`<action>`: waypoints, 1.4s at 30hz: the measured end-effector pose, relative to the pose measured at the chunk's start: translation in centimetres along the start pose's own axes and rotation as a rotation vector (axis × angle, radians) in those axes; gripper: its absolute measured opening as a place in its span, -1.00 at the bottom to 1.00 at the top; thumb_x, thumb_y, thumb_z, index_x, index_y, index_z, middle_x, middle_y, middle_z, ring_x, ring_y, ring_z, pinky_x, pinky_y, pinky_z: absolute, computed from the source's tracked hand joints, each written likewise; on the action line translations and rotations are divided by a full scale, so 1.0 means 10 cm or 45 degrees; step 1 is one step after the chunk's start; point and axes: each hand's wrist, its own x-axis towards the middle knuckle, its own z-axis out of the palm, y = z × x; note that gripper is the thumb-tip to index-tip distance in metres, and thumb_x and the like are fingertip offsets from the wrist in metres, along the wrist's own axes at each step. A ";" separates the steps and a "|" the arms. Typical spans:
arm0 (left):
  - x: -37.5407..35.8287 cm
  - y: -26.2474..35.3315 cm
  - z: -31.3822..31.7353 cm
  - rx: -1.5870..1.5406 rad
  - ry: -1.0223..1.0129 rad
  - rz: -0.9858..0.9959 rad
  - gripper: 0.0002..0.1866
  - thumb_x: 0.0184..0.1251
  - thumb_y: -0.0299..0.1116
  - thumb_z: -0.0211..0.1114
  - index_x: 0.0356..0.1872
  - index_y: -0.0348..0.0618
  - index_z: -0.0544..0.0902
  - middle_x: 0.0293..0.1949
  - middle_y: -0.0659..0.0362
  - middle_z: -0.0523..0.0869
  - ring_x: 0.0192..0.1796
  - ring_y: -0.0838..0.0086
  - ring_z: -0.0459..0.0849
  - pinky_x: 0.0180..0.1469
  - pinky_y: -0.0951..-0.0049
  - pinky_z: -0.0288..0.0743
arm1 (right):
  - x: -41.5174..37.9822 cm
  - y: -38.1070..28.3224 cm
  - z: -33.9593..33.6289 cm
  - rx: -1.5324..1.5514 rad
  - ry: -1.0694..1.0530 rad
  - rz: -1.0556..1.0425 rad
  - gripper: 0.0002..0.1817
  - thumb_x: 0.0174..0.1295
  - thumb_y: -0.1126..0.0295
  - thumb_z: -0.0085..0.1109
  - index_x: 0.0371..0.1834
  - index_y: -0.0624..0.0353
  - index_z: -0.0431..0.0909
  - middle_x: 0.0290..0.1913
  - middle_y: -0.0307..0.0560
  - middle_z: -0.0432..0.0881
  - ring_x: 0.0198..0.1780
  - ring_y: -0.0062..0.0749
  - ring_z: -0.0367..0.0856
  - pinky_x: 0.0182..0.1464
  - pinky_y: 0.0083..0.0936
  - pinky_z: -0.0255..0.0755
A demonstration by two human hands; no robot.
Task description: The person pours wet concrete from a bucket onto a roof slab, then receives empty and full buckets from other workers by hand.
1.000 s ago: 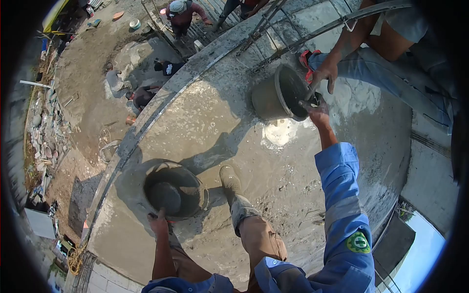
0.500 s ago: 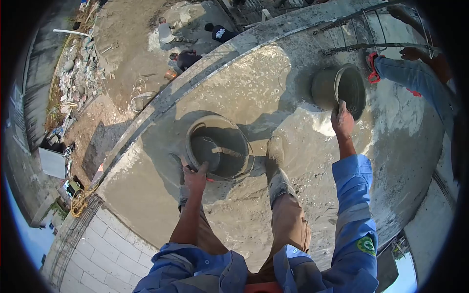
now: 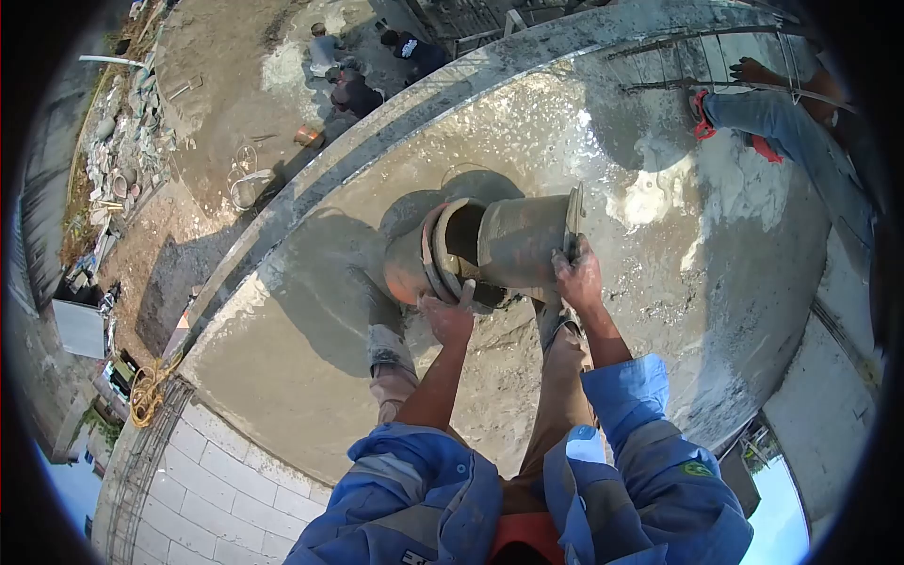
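Two mud-grey buckets hang tilted in front of my legs, mouth to base. My left hand [image 3: 450, 317] is closed on the rim of the left bucket [image 3: 407, 266], whose opening faces right. With my right hand [image 3: 576, 273] I grip the rim of the right bucket [image 3: 524, 241]; its base end points into the mouth of the left one. What is inside them is mostly hidden. Wet grey cement [image 3: 461, 377] lies under and around my feet, with the buckets' shadows on it.
A co-worker's leg in jeans [image 3: 786, 127] stands at the upper right beside rebar [image 3: 706, 85]. A curved concrete edge [image 3: 311, 193] crosses the upper left; below it several people crouch near an orange bucket [image 3: 308, 137]. White blocks [image 3: 202, 471] lie lower left.
The right bucket has come left from the upper right and turned on its side. The left bucket has tipped toward it and moved slightly right. Both hands are now close together.
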 end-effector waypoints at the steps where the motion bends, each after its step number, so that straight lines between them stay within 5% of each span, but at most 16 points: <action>1: -0.06 -0.03 0.00 -0.006 0.118 0.047 -0.07 0.00 0.06 0.52 0.16 -0.51 0.29 0.09 -0.26 0.41 0.13 -0.06 0.47 0.18 0.07 0.34 | -0.07 0.03 0.32 -0.019 -0.071 0.038 -0.51 0.17 0.24 0.23 0.00 0.46 0.44 -0.24 0.41 0.62 -0.15 0.25 0.63 -0.11 -0.14 0.50; 3: -0.09 -0.12 0.00 -0.016 0.244 0.077 -0.11 0.11 0.01 0.47 0.21 -0.52 0.25 0.13 -0.28 0.37 0.17 -0.06 0.43 0.22 0.08 0.31 | -0.24 0.14 1.00 -0.176 -0.036 -0.278 -0.59 0.21 0.26 0.23 -0.09 0.46 0.48 -0.34 0.30 0.63 -0.30 0.15 0.64 -0.23 -0.17 0.49; 6: -0.04 -0.35 -0.02 -0.187 0.053 0.042 -0.30 0.31 -0.16 0.33 0.25 -0.48 0.25 0.17 -0.26 0.38 0.19 -0.02 0.43 0.26 0.10 0.29 | -0.39 -0.02 1.62 -0.242 -0.214 -0.210 -0.50 0.22 0.11 0.26 -0.12 0.45 0.49 -0.31 0.38 0.62 -0.25 0.31 0.60 -0.19 -0.11 0.49; 9: 0.06 -0.47 -0.14 -0.010 0.012 0.397 -0.44 0.41 -0.25 0.23 0.26 -0.41 0.27 0.13 -0.16 0.42 0.16 0.11 0.47 0.21 0.20 0.35 | -0.43 -0.29 1.85 -0.193 -0.158 -0.048 -0.41 0.25 -0.02 0.21 -0.01 0.39 0.46 -0.41 0.39 0.60 -0.27 0.34 0.61 -0.22 -0.03 0.47; 11: 0.15 -0.30 -0.38 -0.693 -0.222 -0.015 -0.48 0.43 -0.26 0.20 0.27 -0.34 0.30 0.08 -0.07 0.46 0.12 0.25 0.50 0.15 0.32 0.39 | -0.45 -0.23 2.05 -0.118 -0.091 -0.022 -0.44 0.28 -0.02 0.18 -0.06 0.37 0.48 -0.40 0.38 0.60 -0.27 0.33 0.61 -0.21 -0.02 0.46; 13: 0.18 -0.51 -0.46 -0.975 -0.349 -0.088 -0.48 0.43 -0.31 0.20 0.29 -0.33 0.28 0.06 -0.02 0.47 0.08 0.33 0.50 0.11 0.37 0.42 | -0.50 -0.38 2.20 0.048 -0.021 -0.086 -0.50 0.30 -0.01 0.20 -0.14 0.32 0.53 -0.27 0.28 0.66 -0.21 0.19 0.63 -0.12 -0.09 0.46; 15: 0.18 -0.91 -0.15 -0.958 -0.162 0.265 -0.40 0.36 -0.37 0.26 0.34 -0.32 0.24 0.13 -0.03 0.46 0.13 0.31 0.50 0.13 0.36 0.43 | -0.54 -0.44 2.22 0.229 -0.122 -0.071 -0.42 0.24 -0.06 0.22 -0.02 0.31 0.49 -0.26 0.34 0.65 -0.14 0.24 0.63 -0.08 -0.09 0.46; 19: 0.17 -0.50 -0.69 -0.714 -0.057 0.263 -0.34 0.15 -0.36 0.38 0.28 -0.28 0.32 0.09 -0.03 0.48 0.11 0.18 0.51 0.20 0.21 0.36 | -0.63 -0.65 2.36 0.447 -0.224 0.108 -0.41 0.19 -0.06 0.27 -0.01 0.30 0.50 -0.19 0.31 0.66 -0.06 0.21 0.63 -0.02 -0.14 0.46; 22: 0.24 -0.57 -0.87 -0.938 -0.294 -0.086 -0.21 0.06 -0.31 0.49 0.30 -0.27 0.29 0.11 0.01 0.46 0.11 0.21 0.51 0.24 0.23 0.36 | -0.62 -0.64 2.52 0.326 -0.348 0.237 -0.28 0.12 -0.10 0.28 0.06 0.41 0.46 -0.12 0.36 0.65 0.01 0.23 0.61 0.08 -0.14 0.44; 25: 0.35 -0.59 -1.00 -0.834 -0.404 0.139 -0.13 -0.02 -0.28 0.56 0.31 -0.26 0.26 0.12 0.02 0.47 0.14 0.22 0.50 0.23 0.24 0.38 | -0.60 -0.67 2.62 0.272 -0.452 0.368 -0.26 0.12 -0.09 0.28 0.09 0.42 0.45 -0.04 0.39 0.62 0.07 0.21 0.59 0.14 -0.14 0.42; 30: 0.41 -0.69 -0.66 -0.757 -0.301 0.254 -0.08 -0.13 -0.21 0.62 0.27 -0.26 0.29 0.14 -0.05 0.47 0.20 0.11 0.50 0.21 0.22 0.40 | -0.57 -0.87 2.52 0.259 -0.577 0.465 -0.26 0.10 0.01 0.35 0.16 0.44 0.42 0.09 0.38 0.57 0.17 0.14 0.56 0.19 -0.18 0.41; 32: 0.43 -0.47 -0.69 -0.708 -0.294 0.111 -0.13 -0.10 -0.19 0.58 0.24 -0.27 0.32 0.20 -0.11 0.43 0.27 0.05 0.45 0.24 0.19 0.36 | -0.59 -0.93 2.47 0.270 -0.472 0.502 -0.34 0.12 0.14 0.39 0.14 0.44 0.45 0.01 0.30 0.63 0.03 -0.03 0.64 0.10 -0.29 0.49; 36: 0.44 -0.48 -0.55 -0.505 -0.168 0.271 -0.22 -0.14 -0.31 0.59 0.16 -0.29 0.37 0.07 -0.05 0.56 0.15 0.19 0.54 0.20 0.25 0.41 | -0.51 -0.88 2.16 0.313 -0.525 0.407 -0.32 0.12 0.12 0.40 0.15 0.44 0.45 0.03 0.29 0.63 0.05 -0.02 0.64 0.11 -0.27 0.47; 38: 0.42 -0.66 -0.38 -0.203 -0.231 0.265 0.05 -0.10 -0.18 0.55 0.41 -0.38 0.14 0.38 -0.30 0.19 0.44 -0.08 0.19 0.43 0.18 0.17 | -0.42 -0.66 1.92 0.692 -0.515 0.166 -0.30 0.14 0.06 0.37 0.17 0.44 0.46 0.05 0.26 0.63 0.06 -0.02 0.62 0.12 -0.27 0.46; 42: 0.46 -0.59 -0.42 -0.141 -0.346 0.039 0.20 -0.14 -0.17 0.56 0.44 -0.50 -0.04 0.41 -0.35 0.10 0.47 -0.13 0.10 0.50 0.18 0.06 | -0.10 0.17 1.30 0.166 -0.228 0.128 -0.42 0.19 0.12 0.36 0.08 0.41 0.54 -0.06 0.18 0.67 -0.03 -0.15 0.65 0.07 -0.32 0.47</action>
